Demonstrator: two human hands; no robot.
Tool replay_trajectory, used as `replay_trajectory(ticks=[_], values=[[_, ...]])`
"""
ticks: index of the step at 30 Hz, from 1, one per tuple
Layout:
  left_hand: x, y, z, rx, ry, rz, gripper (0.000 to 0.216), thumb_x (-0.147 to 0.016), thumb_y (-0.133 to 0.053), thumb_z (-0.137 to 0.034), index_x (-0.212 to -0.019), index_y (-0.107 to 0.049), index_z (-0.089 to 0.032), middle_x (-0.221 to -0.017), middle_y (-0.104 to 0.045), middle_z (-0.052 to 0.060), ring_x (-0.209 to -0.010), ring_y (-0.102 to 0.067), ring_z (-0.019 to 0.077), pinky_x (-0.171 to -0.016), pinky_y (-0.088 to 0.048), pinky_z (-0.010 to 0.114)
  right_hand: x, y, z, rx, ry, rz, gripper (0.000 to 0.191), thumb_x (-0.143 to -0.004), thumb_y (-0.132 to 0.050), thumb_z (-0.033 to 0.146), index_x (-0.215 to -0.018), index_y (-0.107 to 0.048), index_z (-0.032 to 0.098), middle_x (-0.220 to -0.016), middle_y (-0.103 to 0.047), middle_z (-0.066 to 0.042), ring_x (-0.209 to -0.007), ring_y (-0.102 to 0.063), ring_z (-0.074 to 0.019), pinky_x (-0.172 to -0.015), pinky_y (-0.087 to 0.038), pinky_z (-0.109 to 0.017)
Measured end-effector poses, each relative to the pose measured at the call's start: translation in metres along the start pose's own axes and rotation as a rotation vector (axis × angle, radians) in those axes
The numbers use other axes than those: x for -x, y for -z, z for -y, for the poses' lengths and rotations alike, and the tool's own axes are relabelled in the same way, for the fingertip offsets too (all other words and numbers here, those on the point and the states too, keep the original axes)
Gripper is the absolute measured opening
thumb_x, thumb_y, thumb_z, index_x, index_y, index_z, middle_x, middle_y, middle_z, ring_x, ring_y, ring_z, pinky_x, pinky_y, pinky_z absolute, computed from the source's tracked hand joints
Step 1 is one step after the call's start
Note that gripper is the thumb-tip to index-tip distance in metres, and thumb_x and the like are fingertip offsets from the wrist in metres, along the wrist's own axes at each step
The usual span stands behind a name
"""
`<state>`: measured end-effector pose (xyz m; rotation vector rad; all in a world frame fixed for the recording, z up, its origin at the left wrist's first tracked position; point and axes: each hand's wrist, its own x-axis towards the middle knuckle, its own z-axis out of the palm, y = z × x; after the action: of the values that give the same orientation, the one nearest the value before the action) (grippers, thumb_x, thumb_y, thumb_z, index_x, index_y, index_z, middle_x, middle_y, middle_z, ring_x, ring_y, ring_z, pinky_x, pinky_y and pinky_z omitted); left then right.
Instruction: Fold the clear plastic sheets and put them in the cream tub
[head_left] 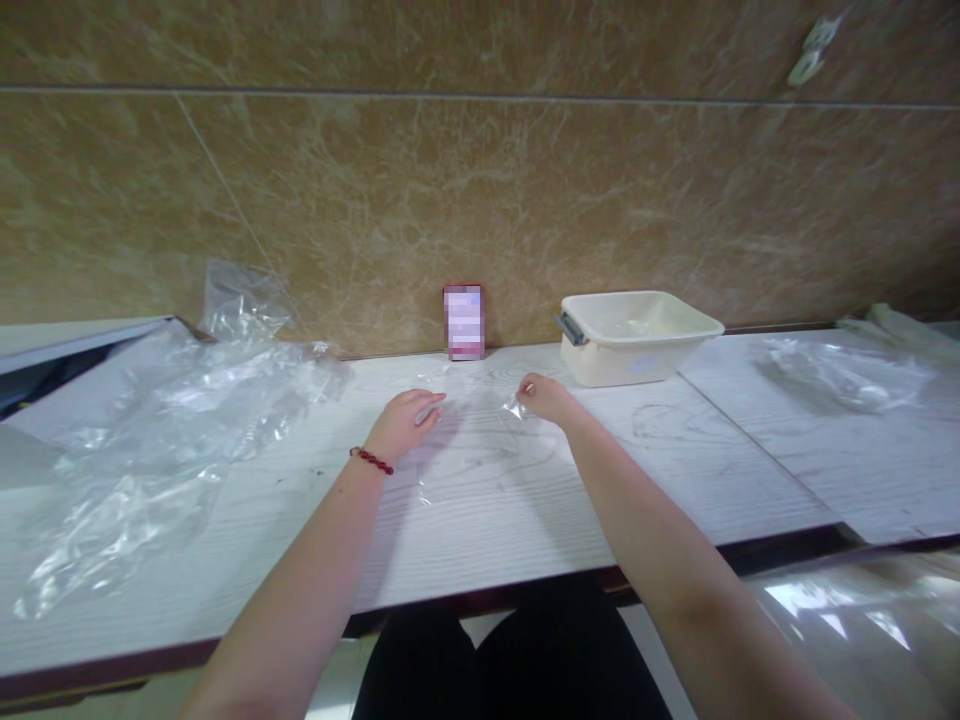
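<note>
My right hand pinches the corner of a clear plastic bag between thumb and fingertips. The bag is so transparent that its full outline is hard to make out; faint glints suggest it lies between my hands on the table. To the left, my left hand is held just over the tabletop, thumb and fingers apart, with nothing visible in it. A red bead bracelet circles that wrist.
Against the marble-patterned wall leans a phone, its screen blurred. A cream plastic tub with a grey handle stands right of it. Clear plastic bags are heaped at left beside a white box; another plastic bundle lies far right.
</note>
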<state>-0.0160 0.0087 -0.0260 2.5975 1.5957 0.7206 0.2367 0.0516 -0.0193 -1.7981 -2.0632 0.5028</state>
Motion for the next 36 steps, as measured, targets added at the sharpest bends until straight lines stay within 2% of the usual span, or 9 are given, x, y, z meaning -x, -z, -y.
replay_trajectory(ticks=[4, 8, 10, 15, 18, 22, 26, 30, 36], values=[[-0.004, 0.002, -0.025, 0.026, 0.054, -0.030, 0.035, -0.080, -0.033, -0.029, -0.102, -0.056, -0.016, -0.095, -0.059, 0.006, -0.089, -0.052, 0.0145, -0.084, -0.039, 0.027, 0.004, 0.001, 0.002, -0.111, 0.033, 0.051, 0.030, -0.064, -0.054, 0.020, -0.093, -0.049, 0.020, -0.067, -0.060, 0.002, -0.055, -0.052, -0.0078, -0.049, -0.034, -0.016], [-0.017, -0.001, -0.054, 0.034, 0.046, 0.190, 0.029, -0.077, -0.037, -0.026, -0.093, -0.061, -0.020, -0.094, -0.061, 0.005, -0.089, -0.054, 0.0172, -0.083, -0.038, 0.029, 0.006, 0.002, 0.002, -0.143, 0.104, 0.025, 0.040, -0.061, -0.055, 0.012, -0.099, -0.045, 0.018, -0.068, -0.060, 0.002, -0.059, -0.053, -0.0077, -0.052, -0.035, -0.016], [-0.024, -0.007, -0.063, 0.108, 0.126, 0.252, 0.028, -0.076, -0.039, -0.025, -0.092, -0.062, -0.020, -0.094, -0.062, 0.005, -0.087, -0.055, 0.0174, -0.080, -0.039, 0.028, 0.009, 0.004, 0.005, -0.144, 0.162, 0.007, 0.040, -0.061, -0.054, 0.011, -0.100, -0.044, 0.017, -0.069, -0.060, 0.002, -0.060, -0.053, -0.0077, -0.055, -0.036, -0.016], [-0.034, -0.029, -0.065, 0.539, 0.532, 0.098, 0.036, -0.081, -0.031, -0.031, -0.108, -0.049, -0.018, -0.084, -0.063, 0.005, -0.063, -0.057, 0.0110, -0.054, -0.043, 0.021, 0.015, 0.006, 0.014, -0.152, 0.377, 0.058, 0.038, -0.062, -0.054, 0.011, -0.099, -0.043, 0.016, -0.069, -0.060, 0.003, -0.062, -0.053, -0.0073, -0.058, -0.036, -0.016], [-0.032, -0.037, -0.066, 0.737, 0.573, 0.110, 0.037, -0.080, -0.032, -0.039, -0.105, -0.051, -0.020, -0.080, -0.063, 0.004, -0.057, -0.056, 0.0102, -0.045, -0.039, 0.019, 0.017, 0.004, 0.016, -0.138, 0.448, 0.103, 0.037, -0.062, -0.054, 0.010, -0.096, -0.045, 0.017, -0.069, -0.060, 0.003, -0.062, -0.053, -0.0074, -0.058, -0.036, -0.016], [-0.030, -0.040, -0.072, 0.893, 0.552, 0.105, 0.033, -0.076, -0.039, -0.038, -0.095, -0.057, -0.016, -0.082, -0.063, 0.005, -0.066, -0.058, 0.0120, -0.050, -0.043, 0.020, 0.019, 0.004, 0.016, -0.133, 0.472, 0.150, 0.034, -0.062, -0.054, 0.011, -0.094, -0.047, 0.017, -0.069, -0.060, 0.002, -0.062, -0.053, -0.0076, -0.058, -0.037, -0.017], [-0.030, -0.043, -0.069, 0.729, 0.542, 0.086, 0.018, -0.069, -0.047, -0.023, -0.075, -0.061, -0.014, -0.070, -0.064, 0.003, -0.064, -0.058, 0.0114, -0.057, -0.045, 0.021, 0.021, 0.012, 0.017, -0.132, 0.449, 0.242, 0.035, -0.066, -0.057, 0.024, -0.099, -0.048, 0.018, -0.081, -0.061, -0.001, -0.065, -0.054, -0.0084, -0.058, -0.039, -0.017], [-0.029, -0.046, -0.060, 0.602, 0.555, 0.091, 0.021, -0.066, -0.048, -0.017, -0.081, -0.062, -0.014, -0.072, -0.065, 0.003, -0.060, -0.058, 0.0114, -0.058, -0.045, 0.022, 0.020, 0.018, 0.017, 0.022, 0.387, 0.188, 0.021, -0.077, -0.045, 0.027, -0.091, -0.058, 0.018, -0.085, -0.061, -0.003, -0.074, -0.054, -0.0109, -0.065, -0.038, -0.020], [-0.028, -0.042, -0.059, 0.391, 0.498, 0.103, 0.023, -0.063, -0.050, -0.017, -0.082, -0.063, -0.013, -0.081, -0.065, 0.006, -0.072, -0.059, 0.0137, -0.068, -0.045, 0.023, 0.014, 0.007, 0.010, 0.158, 0.434, 0.235, 0.026, -0.071, -0.050, 0.023, -0.094, -0.061, 0.022, -0.085, -0.061, -0.003, -0.075, -0.054, -0.0123, -0.065, -0.038, -0.019]])
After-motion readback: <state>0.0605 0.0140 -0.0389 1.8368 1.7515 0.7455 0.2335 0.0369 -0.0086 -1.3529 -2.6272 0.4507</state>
